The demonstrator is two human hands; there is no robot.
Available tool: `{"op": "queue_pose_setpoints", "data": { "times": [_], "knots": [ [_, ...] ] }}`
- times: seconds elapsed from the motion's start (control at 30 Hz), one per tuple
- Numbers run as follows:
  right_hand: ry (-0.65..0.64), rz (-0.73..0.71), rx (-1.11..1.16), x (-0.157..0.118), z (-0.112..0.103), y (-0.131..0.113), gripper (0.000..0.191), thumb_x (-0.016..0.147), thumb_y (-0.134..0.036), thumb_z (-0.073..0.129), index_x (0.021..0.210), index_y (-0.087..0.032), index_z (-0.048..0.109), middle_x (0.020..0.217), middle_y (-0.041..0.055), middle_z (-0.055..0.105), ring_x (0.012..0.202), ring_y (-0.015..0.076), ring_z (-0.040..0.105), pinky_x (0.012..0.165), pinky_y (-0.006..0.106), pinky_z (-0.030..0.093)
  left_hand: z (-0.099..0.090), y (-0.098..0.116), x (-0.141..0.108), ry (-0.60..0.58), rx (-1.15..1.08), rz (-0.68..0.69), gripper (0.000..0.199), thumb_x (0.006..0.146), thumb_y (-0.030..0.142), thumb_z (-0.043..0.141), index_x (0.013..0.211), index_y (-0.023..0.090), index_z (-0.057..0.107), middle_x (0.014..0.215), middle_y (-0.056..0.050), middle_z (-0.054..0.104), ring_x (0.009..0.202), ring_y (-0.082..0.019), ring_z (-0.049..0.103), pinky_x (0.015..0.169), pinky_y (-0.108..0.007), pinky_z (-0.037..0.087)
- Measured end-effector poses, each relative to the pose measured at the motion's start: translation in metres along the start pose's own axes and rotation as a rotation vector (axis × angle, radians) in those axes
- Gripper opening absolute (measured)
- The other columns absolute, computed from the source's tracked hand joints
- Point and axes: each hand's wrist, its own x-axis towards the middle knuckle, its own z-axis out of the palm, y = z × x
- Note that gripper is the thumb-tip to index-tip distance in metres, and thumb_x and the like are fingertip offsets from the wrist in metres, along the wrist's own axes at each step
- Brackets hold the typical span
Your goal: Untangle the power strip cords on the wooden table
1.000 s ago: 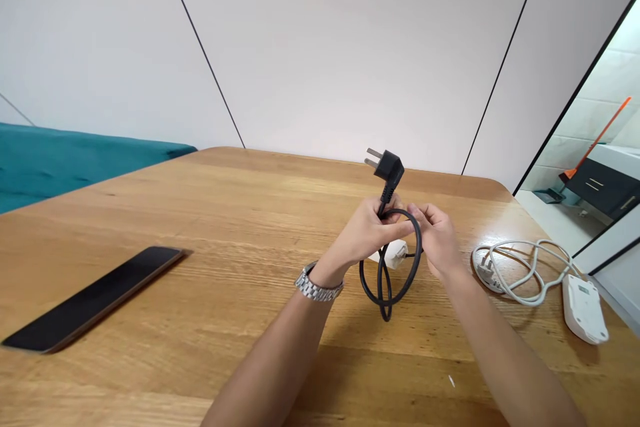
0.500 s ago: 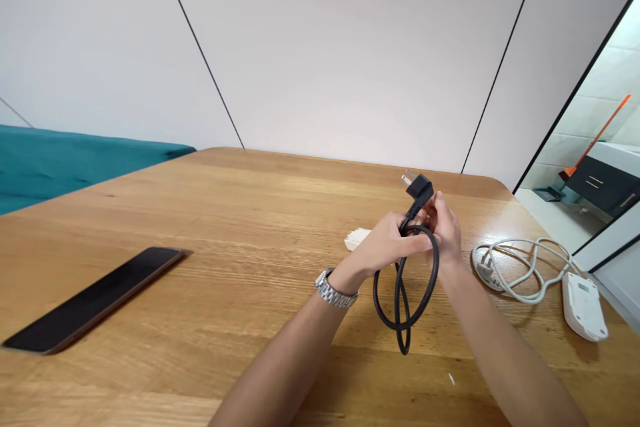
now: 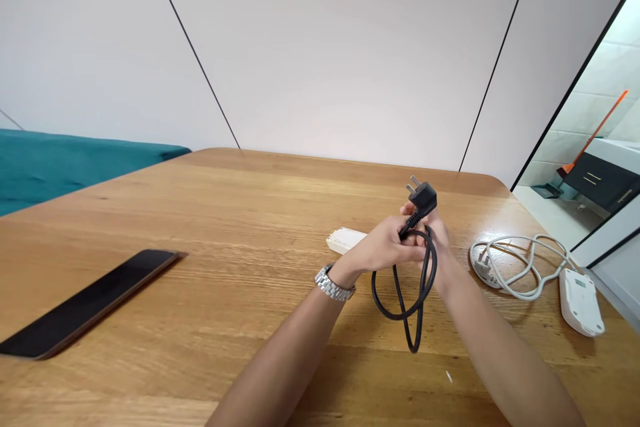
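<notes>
A black power cord point(image 3: 429, 280) hangs in loops between my hands above the wooden table, its black plug point(image 3: 423, 197) upright with the metal prongs pointing up and left. My left hand point(image 3: 387, 243), with a silver watch on the wrist, is closed around the cord just below the plug. Behind the plug and cord, my right hand point(image 3: 440, 233) is closed on the looped cord; some of its fingers are hidden by the plug and my left hand. Just beyond my left hand, a white oblong thing point(image 3: 345, 239) lies on the table, partly covered by that hand.
A coiled white cable point(image 3: 535, 293) with a round plug end point(image 3: 484, 270) and a white box point(image 3: 580, 301) lies at the right. A dark flat tablet-like slab point(image 3: 90, 303) rests at the left. A small white scrap point(image 3: 449, 377) is near the front.
The plug has turned, so its prongs show more clearly. The loops have shifted, and my right hand has moved further behind the plug. More of the white oblong thing shows.
</notes>
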Motion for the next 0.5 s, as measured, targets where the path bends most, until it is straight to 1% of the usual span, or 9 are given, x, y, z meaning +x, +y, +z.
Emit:
{"op": "queue_pose_setpoints", "data": {
  "times": [0.07, 0.13, 0.2, 0.27, 0.33, 0.4, 0.43, 0.47, 0.5],
  "knots": [
    [-0.034, 0.056, 0.069, 0.001, 0.001, -0.003, 0.049, 0.074, -0.07, 0.054, 0.072, -0.021, 0.055, 0.062, 0.0007, 0.06, 0.051, 0.015, 0.057, 0.044, 0.025, 0.045, 0.003, -0.002, 0.002, 0.172, 0.161, 0.023, 0.02, 0.068, 0.023, 0.065, 0.063, 0.018, 0.046, 0.059, 0.005, 0.038, 0.055, -0.01, 0.035, 0.053, -0.022, 0.031],
    [-0.084, 0.103, 0.106, 0.0, 0.001, -0.006, 0.05, 0.076, -0.07, 0.049, 0.077, -0.021, 0.059, 0.069, 0.0035, 0.064, 0.059, 0.0183, 0.061, 0.049, 0.028, 0.048, 0.007, -0.003, 0.004, 0.287, 0.326, 0.074, 0.015, 0.067, 0.02, 0.067, 0.07, 0.018, 0.052, 0.069, 0.001, 0.05, 0.063, -0.013, 0.042, 0.059, -0.024, 0.035],
    [-0.104, 0.082, 0.099, -0.001, 0.001, -0.007, 0.056, 0.078, -0.075, 0.042, 0.08, -0.022, 0.06, 0.071, 0.005, 0.065, 0.066, 0.0217, 0.063, 0.053, 0.031, 0.049, 0.01, -0.003, 0.006, 0.328, 0.423, 0.137, 0.013, 0.07, 0.024, 0.068, 0.076, 0.018, 0.058, 0.079, -0.004, 0.057, 0.071, -0.017, 0.047, 0.065, -0.026, 0.038],
    [-0.084, 0.012, 0.06, 0.0, -0.001, -0.006, 0.063, 0.077, -0.08, 0.034, 0.081, -0.023, 0.06, 0.069, 0.0054, 0.064, 0.069, 0.0231, 0.063, 0.054, 0.032, 0.049, 0.011, -0.004, 0.007, 0.349, 0.431, 0.168, 0.015, 0.076, 0.033, 0.064, 0.075, 0.019, 0.061, 0.083, -0.007, 0.059, 0.076, -0.019, 0.05, 0.069, -0.027, 0.039],
    [-0.021, -0.093, -0.003, 0.001, -0.004, -0.005, 0.065, 0.075, -0.083, 0.033, 0.079, -0.023, 0.058, 0.068, 0.0051, 0.062, 0.069, 0.0217, 0.062, 0.055, 0.03, 0.047, 0.009, -0.006, 0.007, 0.373, 0.403, 0.151, 0.023, 0.081, 0.04, 0.059, 0.072, 0.019, 0.061, 0.077, -0.006, 0.058, 0.072, -0.019, 0.049, 0.067, -0.026, 0.037],
    [0.089, -0.214, -0.096, 0.002, -0.008, -0.006, 0.061, 0.073, -0.082, 0.04, 0.074, -0.023, 0.055, 0.068, 0.0038, 0.06, 0.068, 0.0188, 0.059, 0.056, 0.028, 0.046, 0.005, -0.01, 0.007, 0.427, 0.411, 0.095, 0.031, 0.083, 0.043, 0.055, 0.065, 0.018, 0.057, 0.063, -0.001, 0.051, 0.059, -0.015, 0.043, 0.059, -0.024, 0.032],
    [0.129, -0.246, -0.157, 0.001, -0.01, -0.008, 0.059, 0.072, -0.081, 0.044, 0.071, -0.023, 0.053, 0.067, 0.0028, 0.059, 0.065, 0.0172, 0.057, 0.056, 0.026, 0.044, 0.003, -0.012, 0.006, 0.473, 0.434, 0.07, 0.034, 0.084, 0.044, 0.053, 0.062, 0.018, 0.055, 0.057, 0.001, 0.046, 0.055, -0.013, 0.038, 0.056, -0.023, 0.028],
    [0.132, -0.241, -0.223, -0.001, -0.011, -0.01, 0.058, 0.071, -0.08, 0.046, 0.068, -0.022, 0.052, 0.064, 0.0019, 0.057, 0.062, 0.0158, 0.055, 0.055, 0.026, 0.043, 0.0, -0.014, 0.006, 0.531, 0.466, 0.05, 0.035, 0.084, 0.043, 0.053, 0.059, 0.018, 0.053, 0.054, 0.002, 0.041, 0.052, -0.012, 0.033, 0.055, -0.023, 0.025],
    [0.09, -0.193, -0.293, -0.004, -0.01, -0.012, 0.06, 0.07, -0.081, 0.045, 0.065, -0.022, 0.051, 0.062, 0.0015, 0.056, 0.058, 0.0147, 0.053, 0.054, 0.026, 0.041, -0.003, -0.016, 0.006, 0.598, 0.501, 0.036, 0.035, 0.083, 0.042, 0.054, 0.058, 0.018, 0.051, 0.052, 0.003, 0.038, 0.05, -0.011, 0.03, 0.054, -0.023, 0.023]
  ]
}}
